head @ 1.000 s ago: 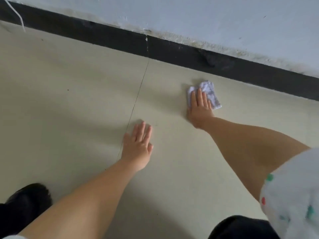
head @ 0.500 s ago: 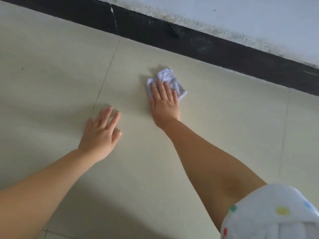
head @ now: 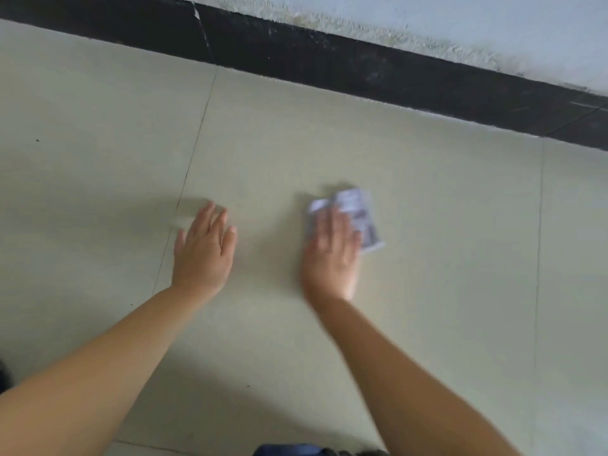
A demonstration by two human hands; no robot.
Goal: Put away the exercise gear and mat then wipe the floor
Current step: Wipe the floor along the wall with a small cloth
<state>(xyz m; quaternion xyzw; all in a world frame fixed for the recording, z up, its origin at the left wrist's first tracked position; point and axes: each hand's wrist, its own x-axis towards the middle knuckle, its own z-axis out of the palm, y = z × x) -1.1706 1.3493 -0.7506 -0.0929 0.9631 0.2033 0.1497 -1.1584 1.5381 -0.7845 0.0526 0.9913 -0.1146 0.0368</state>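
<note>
My right hand (head: 332, 255) lies flat with straight fingers on a crumpled white cloth (head: 358, 215) and presses it against the pale tiled floor (head: 427, 258). Only the cloth's far and right parts show past my fingers, and both are blurred by motion. My left hand (head: 204, 251) rests flat on the floor a little to the left, fingers straight, beside a tile joint. It holds nothing. No exercise gear or mat is in view.
A black skirting board (head: 329, 60) runs along the foot of a stained white wall (head: 460, 24) at the top. Thin tile joints cross the floor at left and right. Dark clothing (head: 296, 450) shows at the bottom edge.
My right hand has slid the cloth back toward me, away from the skirting board, and now lies level with my left hand. The left hand stays planted on the floor.
</note>
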